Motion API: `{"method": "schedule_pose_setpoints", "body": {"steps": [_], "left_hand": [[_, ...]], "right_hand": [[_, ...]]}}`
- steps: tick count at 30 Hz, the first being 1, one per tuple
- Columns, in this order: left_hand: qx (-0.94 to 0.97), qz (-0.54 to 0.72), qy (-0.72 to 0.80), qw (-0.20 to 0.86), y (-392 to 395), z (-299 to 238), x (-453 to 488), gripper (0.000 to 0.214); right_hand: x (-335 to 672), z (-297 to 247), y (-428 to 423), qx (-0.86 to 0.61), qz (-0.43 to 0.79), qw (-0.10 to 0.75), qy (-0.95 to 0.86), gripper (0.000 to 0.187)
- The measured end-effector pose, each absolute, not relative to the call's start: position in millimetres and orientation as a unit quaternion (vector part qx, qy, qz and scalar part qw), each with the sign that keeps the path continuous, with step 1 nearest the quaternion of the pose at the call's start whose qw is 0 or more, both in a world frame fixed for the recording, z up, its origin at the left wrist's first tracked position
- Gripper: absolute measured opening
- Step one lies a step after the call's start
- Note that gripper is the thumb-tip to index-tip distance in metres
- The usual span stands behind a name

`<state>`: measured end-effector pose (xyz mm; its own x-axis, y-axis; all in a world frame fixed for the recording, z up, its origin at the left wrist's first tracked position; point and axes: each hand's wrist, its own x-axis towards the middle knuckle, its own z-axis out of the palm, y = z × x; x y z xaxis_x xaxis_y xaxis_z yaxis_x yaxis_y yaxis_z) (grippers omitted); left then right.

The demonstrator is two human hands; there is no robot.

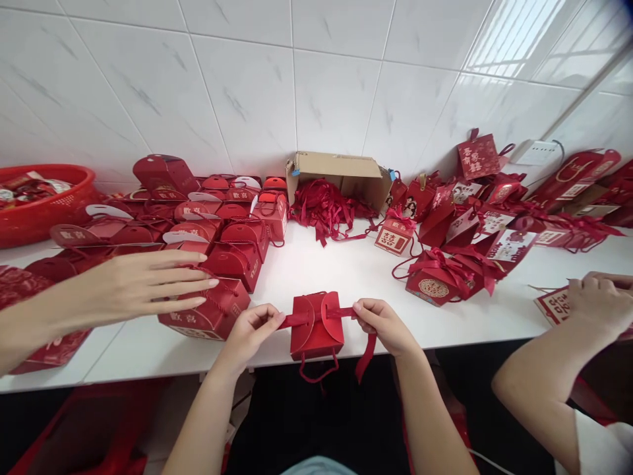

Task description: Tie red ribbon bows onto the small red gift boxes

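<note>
A small red gift box (316, 343) sits at the table's front edge, with its rounded flaps folded over the top and a cord handle hanging toward me. A red ribbon (297, 320) passes through slots in the flaps and sticks out on both sides. My left hand (253, 331) pinches the ribbon's left end. On the other side, my right hand (388, 324) pinches the right part, and the ribbon's loose tail (366, 359) dangles below it. Between my hands the ribbon looks fairly straight.
Another person's hand (133, 287) reaches over rows of red boxes (242, 257) at left. A co-worker's hand (598, 300) is at far right. Behind stand a cardboard box (341, 165) of red ribbons (329, 204), a red basket (54, 218) and ribbon-tied boxes (435, 277).
</note>
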<state>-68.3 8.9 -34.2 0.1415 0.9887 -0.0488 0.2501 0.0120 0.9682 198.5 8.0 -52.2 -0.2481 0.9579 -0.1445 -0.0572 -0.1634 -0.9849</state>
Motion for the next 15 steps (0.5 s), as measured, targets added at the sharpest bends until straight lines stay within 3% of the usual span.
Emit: {"method": "schedule_pose_setpoints", "body": {"steps": [6, 10, 15], "left_hand": [[0.582, 0.422, 0.527, 0.453, 15.1, -30.9, -78.3, 0.031], [0.616, 0.362, 0.573, 0.401, 18.4, -48.1, -84.6, 0.030], [0.641, 0.404, 0.621, 0.201, -1.6, -70.1, -80.4, 0.024]], "right_hand": [[206.1, -39.1, 12.0, -0.471, 0.568, 0.397, -0.546, 0.044], [209.0, -50.3, 14.9, -0.535, 0.479, 0.377, -0.585, 0.037], [209.0, -65.2, -0.7, -0.601, 0.255, 0.474, -0.591, 0.025]]}}
